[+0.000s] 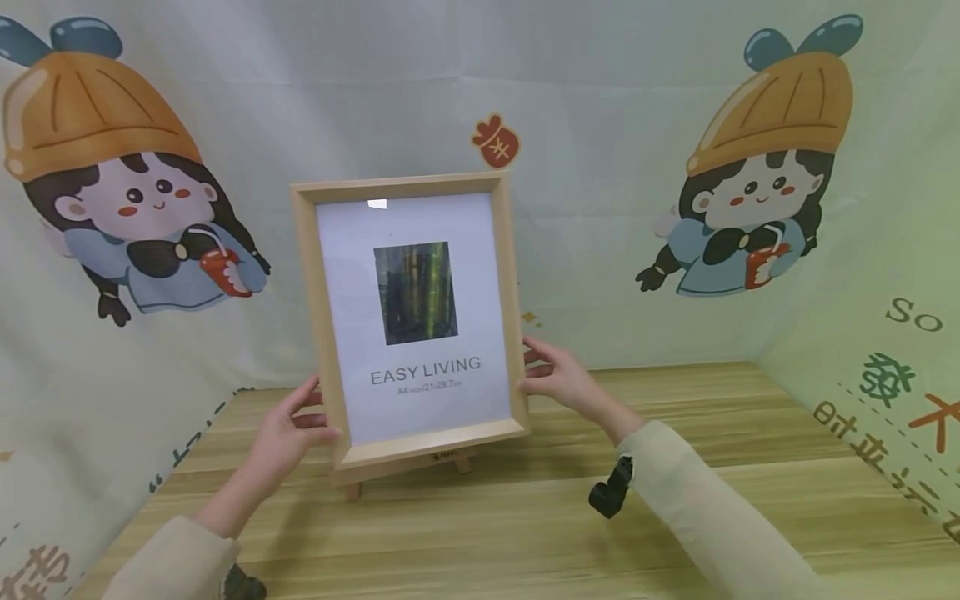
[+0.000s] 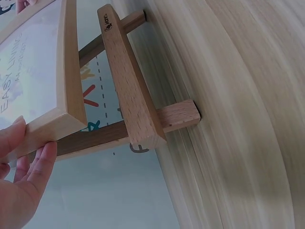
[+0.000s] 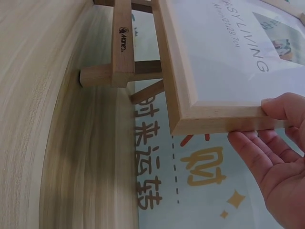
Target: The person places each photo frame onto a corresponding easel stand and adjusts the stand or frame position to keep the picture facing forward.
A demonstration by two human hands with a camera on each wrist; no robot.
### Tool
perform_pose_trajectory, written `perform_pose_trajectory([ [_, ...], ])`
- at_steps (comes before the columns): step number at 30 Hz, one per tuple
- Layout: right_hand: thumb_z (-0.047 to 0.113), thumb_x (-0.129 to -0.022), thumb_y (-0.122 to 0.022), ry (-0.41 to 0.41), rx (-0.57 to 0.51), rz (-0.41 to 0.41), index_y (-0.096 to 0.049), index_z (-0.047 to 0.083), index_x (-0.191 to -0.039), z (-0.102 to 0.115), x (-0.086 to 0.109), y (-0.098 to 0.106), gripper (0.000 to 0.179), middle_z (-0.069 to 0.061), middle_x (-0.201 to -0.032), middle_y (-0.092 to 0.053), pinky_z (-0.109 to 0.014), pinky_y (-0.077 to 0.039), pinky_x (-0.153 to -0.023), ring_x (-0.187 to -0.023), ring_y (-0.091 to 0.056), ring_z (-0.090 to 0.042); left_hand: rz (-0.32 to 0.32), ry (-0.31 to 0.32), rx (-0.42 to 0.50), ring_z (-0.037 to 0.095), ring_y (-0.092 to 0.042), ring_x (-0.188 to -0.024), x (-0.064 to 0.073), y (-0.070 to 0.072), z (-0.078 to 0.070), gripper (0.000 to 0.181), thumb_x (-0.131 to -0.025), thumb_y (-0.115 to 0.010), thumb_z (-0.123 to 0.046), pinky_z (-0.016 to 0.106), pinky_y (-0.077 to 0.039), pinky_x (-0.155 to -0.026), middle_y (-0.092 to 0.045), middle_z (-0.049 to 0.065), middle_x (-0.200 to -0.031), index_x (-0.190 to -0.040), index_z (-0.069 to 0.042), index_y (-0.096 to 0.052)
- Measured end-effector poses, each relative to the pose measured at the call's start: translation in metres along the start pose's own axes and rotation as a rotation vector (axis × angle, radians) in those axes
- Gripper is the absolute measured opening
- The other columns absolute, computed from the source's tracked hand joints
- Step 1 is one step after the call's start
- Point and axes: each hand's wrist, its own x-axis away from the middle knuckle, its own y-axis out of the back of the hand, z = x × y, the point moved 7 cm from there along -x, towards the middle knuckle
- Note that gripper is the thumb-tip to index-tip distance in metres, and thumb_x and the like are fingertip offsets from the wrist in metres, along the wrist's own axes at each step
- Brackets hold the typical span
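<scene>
A light wooden picture frame [image 1: 330, 317] stands nearly upright, leaning slightly, its white sheet reading EASY LIVING below a small dark green picture. My left hand [image 1: 288, 425] pinches its left side low down, thumb at the front and fingers toward the back. On the opposite side, my right hand [image 1: 558, 379] grips the edge a little higher. A small wooden easel [image 2: 128, 81] stands behind and below the frame, mostly hidden in the head view. Both wrist views show a gap between the frame's bottom edge and the easel's front ledge [image 3: 122, 43].
The easel's feet rest on a wood-grain table [image 1: 675, 483]. A pale cloth [image 1: 585, 208] printed with cartoon figures and lettering hangs behind and along both sides. A black wrist camera [image 1: 611, 492] sticks out under the right sleeve.
</scene>
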Motion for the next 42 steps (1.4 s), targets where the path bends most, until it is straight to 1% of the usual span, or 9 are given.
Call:
perform_pose_trajectory([
  [7, -0.004, -0.081, -0.06, -0.001, 0.005, -0.001, -0.026, -0.001, -0.142, 0.0, -0.003, -0.005, 0.07, -0.028, -0.115, -0.05, -0.037, -0.052, -0.085, -0.103, -0.056, -0.036, 0.003, -0.001, 0.02, -0.003, -0.055, -0.087, 0.001, 0.003, 0.002, 0.084, -0.079, -0.063, 0.007, 0.018, -0.051, -0.078, -0.04, 0.027, -0.128, -0.146, -0.004, -0.013],
  [13, -0.005, -0.08, -0.061, 0.002, 0.004, -0.006, -0.026, -0.003, -0.141, -0.003, -0.007, -0.01, 0.07, -0.028, -0.113, -0.051, -0.036, -0.052, -0.085, -0.102, -0.057, -0.036, -0.002, 0.021, -0.023, 0.0, -0.053, -0.09, 0.0, 0.007, 0.009, 0.083, -0.08, -0.063, 0.005, 0.016, -0.05, -0.077, -0.039, 0.026, -0.13, -0.146, -0.004, -0.012],
  [15, -0.006, -0.08, -0.06, 0.009, 0.002, -0.007, -0.026, -0.004, -0.141, -0.003, -0.008, -0.012, 0.07, -0.028, -0.112, -0.052, -0.036, -0.052, -0.084, -0.1, -0.058, -0.036, -0.003, 0.02, -0.028, -0.001, -0.052, -0.089, -0.001, 0.008, 0.011, 0.083, -0.08, -0.063, 0.005, 0.016, -0.05, -0.076, -0.039, 0.026, -0.13, -0.146, -0.004, -0.012],
  [19, -0.006, -0.08, -0.06, 0.02, 0.012, -0.008, -0.026, -0.006, -0.14, -0.003, -0.011, -0.015, 0.069, -0.028, -0.111, -0.052, -0.035, -0.053, -0.083, -0.098, -0.059, -0.035, -0.002, 0.008, 0.001, -0.007, -0.052, -0.083, -0.001, 0.009, 0.012, 0.084, -0.079, -0.062, 0.008, 0.016, -0.05, -0.076, -0.04, 0.028, -0.129, -0.145, -0.002, -0.012],
  [22, -0.005, -0.079, -0.06, 0.008, 0.02, -0.01, -0.027, -0.005, -0.14, -0.005, -0.013, -0.017, 0.069, -0.028, -0.112, -0.053, -0.035, -0.053, -0.083, -0.099, -0.058, -0.035, -0.003, 0.004, 0.012, -0.009, -0.052, -0.081, -0.001, 0.01, 0.014, 0.084, -0.078, -0.062, 0.01, 0.016, -0.051, -0.075, -0.039, 0.029, -0.128, -0.145, -0.001, -0.012],
  [29, -0.005, -0.078, -0.061, -0.016, 0.014, -0.012, -0.027, -0.004, -0.141, -0.009, -0.017, -0.023, 0.072, -0.026, -0.115, -0.053, -0.035, -0.052, -0.085, -0.101, -0.057, -0.036, -0.016, 0.012, -0.03, -0.007, -0.052, -0.083, -0.003, 0.014, 0.021, 0.083, -0.079, -0.063, 0.008, 0.016, -0.051, -0.075, -0.041, 0.029, -0.127, -0.145, -0.002, -0.014],
  [36, -0.004, -0.079, -0.061, -0.035, -0.002, -0.011, -0.028, 0.0, -0.142, -0.015, -0.02, -0.027, 0.072, -0.025, -0.114, -0.052, -0.035, -0.051, -0.086, -0.099, -0.057, -0.032, -0.004, 0.009, -0.038, -0.007, -0.052, -0.083, -0.005, 0.015, 0.025, 0.083, -0.079, -0.063, 0.007, 0.016, -0.05, -0.075, -0.04, 0.029, -0.127, -0.145, -0.002, -0.013],
  [37, -0.005, -0.079, -0.061, -0.038, -0.002, -0.01, -0.028, 0.0, -0.142, -0.012, -0.018, -0.027, 0.071, -0.025, -0.114, -0.052, -0.035, -0.051, -0.086, -0.1, -0.057, -0.033, -0.002, 0.008, -0.037, -0.007, -0.052, -0.083, -0.006, 0.015, 0.025, 0.083, -0.08, -0.063, 0.007, 0.016, -0.05, -0.075, -0.04, 0.029, -0.127, -0.145, -0.002, -0.013],
  [42, -0.004, -0.079, -0.061, -0.039, -0.001, -0.017, -0.027, -0.002, -0.141, -0.015, -0.021, -0.029, 0.071, -0.026, -0.115, -0.052, -0.035, -0.052, -0.086, -0.1, -0.057, -0.034, 0.007, 0.011, -0.037, -0.007, -0.053, -0.084, -0.008, 0.015, 0.027, 0.083, -0.08, -0.063, 0.006, 0.016, -0.05, -0.076, -0.04, 0.029, -0.128, -0.145, -0.003, -0.012],
])
